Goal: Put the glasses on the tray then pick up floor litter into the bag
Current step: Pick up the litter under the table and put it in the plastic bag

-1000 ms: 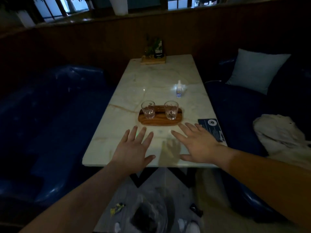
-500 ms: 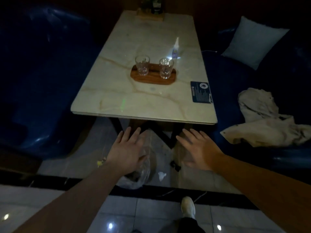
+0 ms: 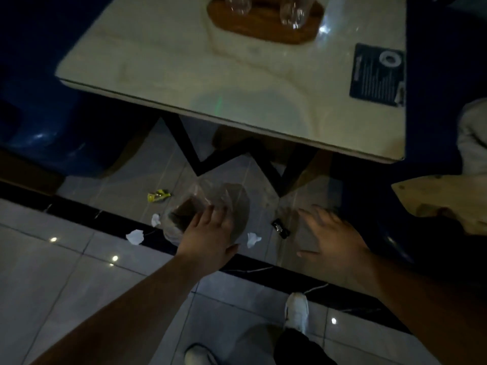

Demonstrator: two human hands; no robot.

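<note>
Two clear glasses (image 3: 292,14) stand on the wooden tray (image 3: 297,35) at the top edge of the head view, their upper parts cut off. A clear plastic bag (image 3: 210,198) with something dark inside sits on the floor below the table. My left hand (image 3: 210,233) reaches over the bag with straight fingers; whether it touches the bag is unclear. My right hand (image 3: 332,235) hovers open to the bag's right, blurred. Floor litter lies around: a yellow wrapper (image 3: 158,195), white crumpled papers (image 3: 135,236) (image 3: 156,219) (image 3: 253,239), and a small black piece (image 3: 280,228).
The marble table (image 3: 184,75) carries a dark card (image 3: 376,75) at its right corner and stands on a black zigzag base (image 3: 237,159). Blue sofas (image 3: 34,114) flank both sides, with a pale cloth (image 3: 448,201) on the right. My white shoes (image 3: 297,312) stand on the tiled floor.
The view has tilted down from the table to the floor. Both hands have dropped from the tabletop toward the bag and litter, staying open.
</note>
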